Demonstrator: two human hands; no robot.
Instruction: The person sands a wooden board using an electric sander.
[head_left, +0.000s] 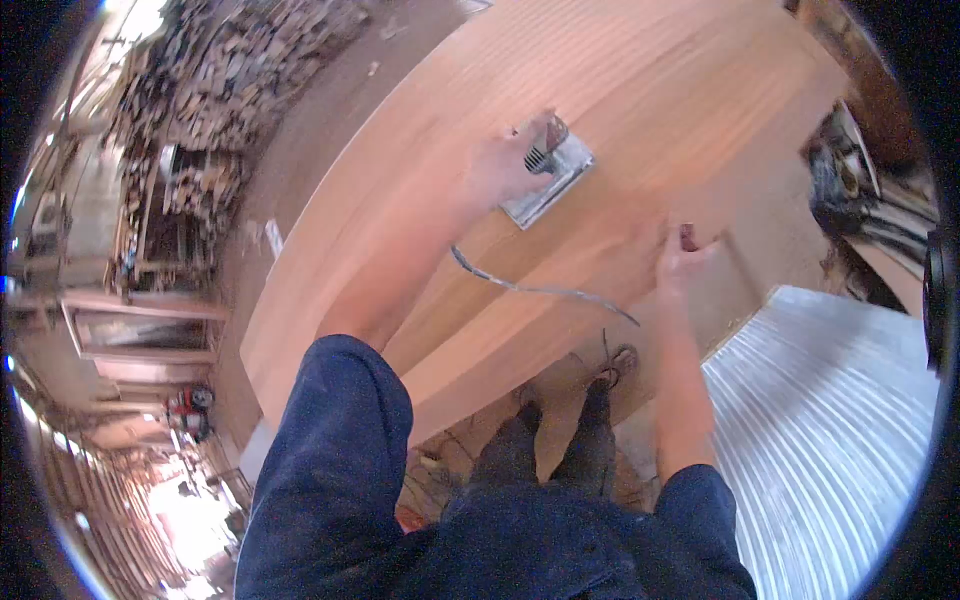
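A wide wooden panel (440, 110) lies across the middle of the view. On it rests a power sander (552, 195) with a flat, square grey base. My left hand (508, 168) is wrapped round the sander's body from the left side. A dark cord (530, 288) runs over the wood below the sander. My right hand (685, 258) is at the panel's near right edge, its fingers curled round a small dark reddish piece (687, 237) that I cannot make out. Both hands are slightly blurred.
Corrugated metal sheet (830, 430) stands at the lower right. Dark clutter (860, 190) lies at the right. A large pile of wood offcuts (240, 80) fills the upper left, with a wooden frame (145, 328) below it. My feet and loose cables are on the floor under the panel's near edge.
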